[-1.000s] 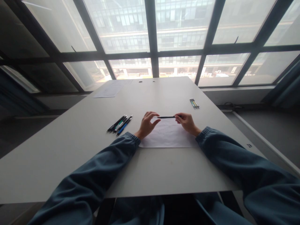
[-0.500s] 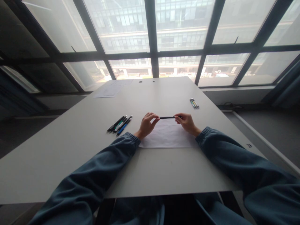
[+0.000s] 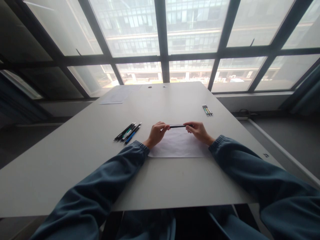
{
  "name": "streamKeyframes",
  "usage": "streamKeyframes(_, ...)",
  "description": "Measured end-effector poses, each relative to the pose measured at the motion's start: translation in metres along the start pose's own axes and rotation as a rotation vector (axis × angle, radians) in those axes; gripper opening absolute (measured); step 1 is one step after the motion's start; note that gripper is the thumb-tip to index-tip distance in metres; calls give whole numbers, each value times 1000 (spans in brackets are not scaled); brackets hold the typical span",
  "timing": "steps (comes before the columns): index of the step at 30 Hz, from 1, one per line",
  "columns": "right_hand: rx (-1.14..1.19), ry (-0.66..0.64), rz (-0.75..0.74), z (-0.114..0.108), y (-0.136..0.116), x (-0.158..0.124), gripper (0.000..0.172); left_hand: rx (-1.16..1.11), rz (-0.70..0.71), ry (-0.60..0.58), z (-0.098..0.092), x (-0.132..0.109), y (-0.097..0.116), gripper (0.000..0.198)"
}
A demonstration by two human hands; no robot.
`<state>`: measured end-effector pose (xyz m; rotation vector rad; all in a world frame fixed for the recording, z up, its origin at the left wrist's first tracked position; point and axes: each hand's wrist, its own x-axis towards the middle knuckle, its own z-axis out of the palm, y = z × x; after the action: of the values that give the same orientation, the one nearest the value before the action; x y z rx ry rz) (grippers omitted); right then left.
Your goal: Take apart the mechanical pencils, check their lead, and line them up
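- My left hand [image 3: 157, 134] and right hand [image 3: 198, 131] pinch a black pen [image 3: 177, 126] near its two ends; my fingers cover both tips.
- It spans the far part of the paper [image 3: 180, 145], whose sides my hands partly hide.
- Left on the desk [image 3: 175, 181], bunched pens [image 3: 128, 133] overlap, hard to count.
- The farther-right pens [image 3: 207, 110] are too small for reading markings.
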<state>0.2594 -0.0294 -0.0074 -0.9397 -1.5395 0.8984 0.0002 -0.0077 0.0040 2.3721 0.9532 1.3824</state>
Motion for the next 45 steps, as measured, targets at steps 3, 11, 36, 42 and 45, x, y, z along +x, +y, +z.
streamKeyframes(3,-19,-25,-20,0,-4,-1,34,-12,-24,-9,0,0,0,44)
streamKeyframes(11,-63,-25,-55,0,1,1,34,-60,8,-45,1,-2,-2,27)
streamKeyframes(36,-148,41,-119,-1,4,2,24,-91,15,35,2,0,1,17)
streamKeyframes(42,-170,25,-138,-2,6,2,23,-21,22,37,3,1,0,18)
streamKeyframes(45,-260,13,-182,-2,7,1,22,8,23,39,2,1,-1,19)
